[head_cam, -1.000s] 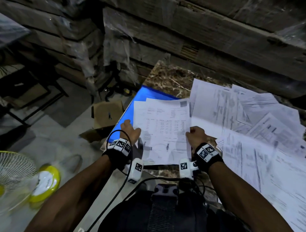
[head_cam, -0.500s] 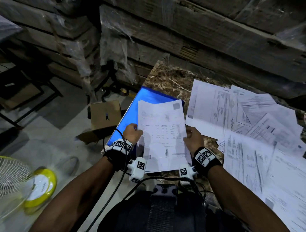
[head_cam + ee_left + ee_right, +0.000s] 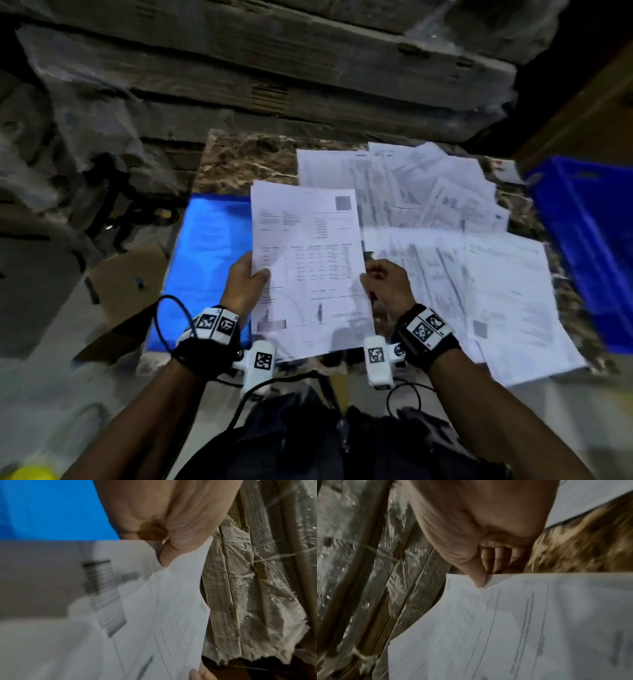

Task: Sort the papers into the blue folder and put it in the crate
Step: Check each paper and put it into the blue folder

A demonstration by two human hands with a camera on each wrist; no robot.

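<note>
Over the marble tabletop (image 3: pixel 236 161), just right of the blue folder (image 3: pixel 209 260), I've got a small stack of printed sheets (image 3: pixel 308 260) held up off the surface, tilted toward me. My left hand (image 3: pixel 244 284) has its grip on the stack's left edge, thumb on top of the page and fingers tucked behind, and the left wrist view shows that thumb (image 3: pixel 173 553) pressed onto the paper. My right hand (image 3: pixel 387 287) pinches the right edge; the right wrist view shows the thumb tip (image 3: pixel 477 577) clamped on the sheet with fingers curled underneath. So both grips are closed on the same stack. The blue folder lies flat on the tabletop, partly under the stack's lower left corner from this angle. Right of the folder, past the stack, loose papers (image 3: pixel 445 212) are spread out overlapping each other. Further right of them sits the blue crate (image 3: pixel 589 240), at the tabletop's far edge. Behind it all are plastic-wrapped cardboard boxes (image 3: pixel 274 68).
</note>
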